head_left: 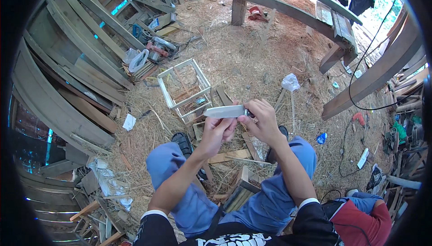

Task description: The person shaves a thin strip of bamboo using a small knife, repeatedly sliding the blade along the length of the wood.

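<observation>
A knife (225, 112) with a broad, bright blade is held in front of me, its tip to the left. My right hand (262, 121) is closed round the dark handle, with the thumb near the blade's base. Just under the blade, my left hand (215, 134) has its fingers curled together against the lower edge; part of their grip is hidden behind the metal. Beyond the hands, a pale wooden frame (164, 87) stands on the straw-strewn ground.
Long boards (67, 25) lean along the left side, with a circular saw (163, 44) near them. A heavy wooden bench (288, 4) stands ahead. Other people are at the upper right and lower right (363, 221). A black cable (350, 88) hangs at right.
</observation>
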Available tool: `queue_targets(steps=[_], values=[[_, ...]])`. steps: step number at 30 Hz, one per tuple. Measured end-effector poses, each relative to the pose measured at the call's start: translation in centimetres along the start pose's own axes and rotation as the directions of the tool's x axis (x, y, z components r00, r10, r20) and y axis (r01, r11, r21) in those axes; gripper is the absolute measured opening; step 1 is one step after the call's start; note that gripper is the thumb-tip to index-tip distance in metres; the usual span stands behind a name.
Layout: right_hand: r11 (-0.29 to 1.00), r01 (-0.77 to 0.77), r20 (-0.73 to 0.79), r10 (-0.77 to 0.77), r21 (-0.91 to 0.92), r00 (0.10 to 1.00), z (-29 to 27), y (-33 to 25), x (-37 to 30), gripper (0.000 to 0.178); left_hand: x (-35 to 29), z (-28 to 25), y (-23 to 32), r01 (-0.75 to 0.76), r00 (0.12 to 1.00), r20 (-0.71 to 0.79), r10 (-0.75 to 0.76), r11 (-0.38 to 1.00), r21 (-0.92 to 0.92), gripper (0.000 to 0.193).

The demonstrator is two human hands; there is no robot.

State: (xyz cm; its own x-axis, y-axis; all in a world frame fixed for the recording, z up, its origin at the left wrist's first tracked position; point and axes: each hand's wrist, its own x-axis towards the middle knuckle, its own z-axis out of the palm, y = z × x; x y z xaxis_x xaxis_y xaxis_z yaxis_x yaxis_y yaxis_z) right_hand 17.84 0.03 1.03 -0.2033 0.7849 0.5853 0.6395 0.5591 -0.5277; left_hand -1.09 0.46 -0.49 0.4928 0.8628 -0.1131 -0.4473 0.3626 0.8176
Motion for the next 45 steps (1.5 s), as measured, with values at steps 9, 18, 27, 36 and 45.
queue_targets(steps=[9, 18, 27, 36, 45], values=[[0.993, 0.085, 0.014, -0.084, -0.077, 0.996, -2.3, 1.3, -0.6, 0.038, -1.2, -0.2, 0.5, 0.226, 0.968, 0.127, -0.217, 0.972, -0.062, 0.018], [0.982, -0.006, -0.099, -0.013, -0.19, 0.995, -3.9, 3.5, -1.7, 0.034, -2.1, -0.5, 1.1, 0.256, 0.962, 0.122, -0.242, 0.96, -0.116, 0.025], [0.905, -0.363, -0.308, 0.289, -0.22, 0.906, -4.8, 4.0, -2.9, 0.028, -3.2, -1.7, 0.8, 0.175, 0.984, 0.057, -0.17, 0.981, -0.086, 0.043], [0.977, -0.085, -0.122, 0.062, -0.195, 0.991, -2.5, 2.0, -0.9, 0.034, -1.4, -0.8, 1.4, 0.026, 0.998, -0.052, -0.028, 0.999, -0.034, 0.045], [0.992, 0.095, -0.062, -0.101, -0.083, 0.993, -0.8, 0.8, 0.0, 0.041, -1.3, 0.3, 0.3, 0.099, 0.995, 0.041, -0.096, 0.992, -0.077, 0.044]])
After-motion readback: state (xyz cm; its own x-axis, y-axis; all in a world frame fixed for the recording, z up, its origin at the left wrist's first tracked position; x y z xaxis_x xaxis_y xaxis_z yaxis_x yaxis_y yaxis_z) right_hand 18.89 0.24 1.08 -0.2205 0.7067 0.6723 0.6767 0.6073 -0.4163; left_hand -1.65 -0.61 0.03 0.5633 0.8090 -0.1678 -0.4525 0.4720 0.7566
